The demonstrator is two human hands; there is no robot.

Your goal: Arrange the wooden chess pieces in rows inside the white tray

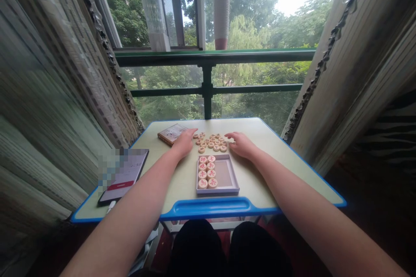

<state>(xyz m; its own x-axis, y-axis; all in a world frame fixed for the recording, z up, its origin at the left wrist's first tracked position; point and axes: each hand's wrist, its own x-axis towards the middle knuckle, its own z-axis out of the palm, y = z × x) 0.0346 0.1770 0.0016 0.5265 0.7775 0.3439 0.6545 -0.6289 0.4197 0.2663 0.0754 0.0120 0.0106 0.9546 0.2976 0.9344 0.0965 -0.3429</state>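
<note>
- Looking in from afar, I find the loose round pieces (216, 148) bunched at the center of the frame, on the pale table (256, 132), between the two hands.
- My left hand (184, 143) is at the left edge of the bunch, index finger stretched out close to the nearest pieces; its other fingers are mostly hidden, so I cannot tell whether they grip anything.
- My right hand (243, 145) rests at the right edge, its fingers fairly wide and slightly curled, with nothing visible between them.
- Just below the bunch is the shallow tray (224, 191). It bears eight pieces with red characters, the boxed pieces (211, 173), in two columns of four along its left side.
- At upper left of the table lies a flat patterned box (167, 135), partly behind the left hand; whether they touch, I cannot tell. A tablet (130, 171) lies farther left, near the table's edge.
- I judge the pieces to be wood: light, hard, not fragile, a little slick on their flat faces. The round side is the place to pinch, thumb opposite a fingertip.
- The tray looks like thin card, light and apt to slide or bend, so I would take it by its outer walls, gently.
</note>
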